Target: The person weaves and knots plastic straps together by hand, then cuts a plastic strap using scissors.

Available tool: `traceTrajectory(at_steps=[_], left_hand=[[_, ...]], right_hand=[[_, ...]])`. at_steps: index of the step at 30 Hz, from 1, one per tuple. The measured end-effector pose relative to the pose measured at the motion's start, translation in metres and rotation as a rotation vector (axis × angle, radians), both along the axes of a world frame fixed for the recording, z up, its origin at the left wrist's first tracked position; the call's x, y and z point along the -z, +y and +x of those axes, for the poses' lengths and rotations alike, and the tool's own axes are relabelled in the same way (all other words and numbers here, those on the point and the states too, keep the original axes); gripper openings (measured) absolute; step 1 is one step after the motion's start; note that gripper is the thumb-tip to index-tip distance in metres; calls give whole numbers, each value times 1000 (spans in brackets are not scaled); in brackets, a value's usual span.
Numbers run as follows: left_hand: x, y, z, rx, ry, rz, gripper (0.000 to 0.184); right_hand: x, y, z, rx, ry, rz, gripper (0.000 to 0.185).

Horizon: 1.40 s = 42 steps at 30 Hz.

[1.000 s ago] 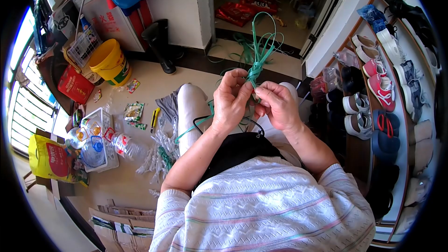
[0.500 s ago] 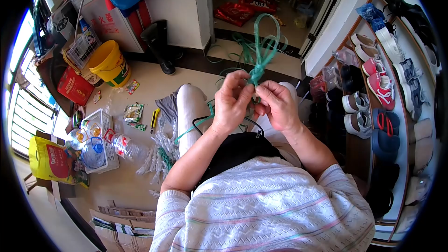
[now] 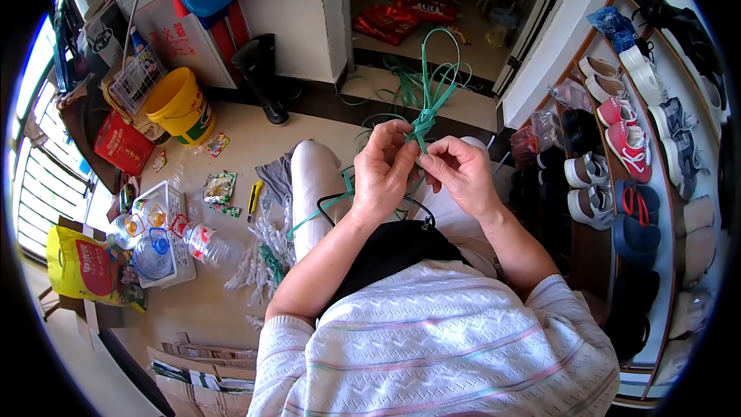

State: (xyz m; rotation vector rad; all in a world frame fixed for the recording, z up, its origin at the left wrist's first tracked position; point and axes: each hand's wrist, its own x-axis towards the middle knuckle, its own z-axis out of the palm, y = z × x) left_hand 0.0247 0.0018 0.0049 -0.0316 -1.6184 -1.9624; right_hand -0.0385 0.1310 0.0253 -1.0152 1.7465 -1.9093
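Observation:
A knotted bunch of green plastic strap [image 3: 424,123] stands up between my hands, its loops rising above the fingertips. My left hand [image 3: 384,170] pinches the lower left of the knot between thumb and fingers. Close beside it, my right hand [image 3: 461,174] has thumb and forefinger pressed together at the strap's lower end. Loose green strap trails below the hands across my left thigh. More green strap [image 3: 401,85] lies on the floor beyond, by the doorway.
Left on the floor are a yellow bucket [image 3: 179,106], a white basket [image 3: 184,251] with plastic bottles, a yellow cutter [image 3: 255,199] and pale tangled strips [image 3: 258,251]. Black boots [image 3: 262,81] stand by the wall. A shoe rack [image 3: 610,154] fills the right side.
The green loops have shifted and spread slightly. My right hand's fingers have moved a little at the base of the knot, while my left hand keeps its pinch.

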Motion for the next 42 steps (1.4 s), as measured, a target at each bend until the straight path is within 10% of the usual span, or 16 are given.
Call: traceTrajectory(at_steps=[16,36,42], left_hand=[[-5,-5,5,-385,82,-866,23],[9,-26,1,-38,-190,-894,14],[5,-38,0,175,-232,-954,16]], right_hand=[[-31,4,-16,137,365,148,13],[-66,-14,-12,62,1025,22,5],[-74,-22,-23,-2,775,88,3]])
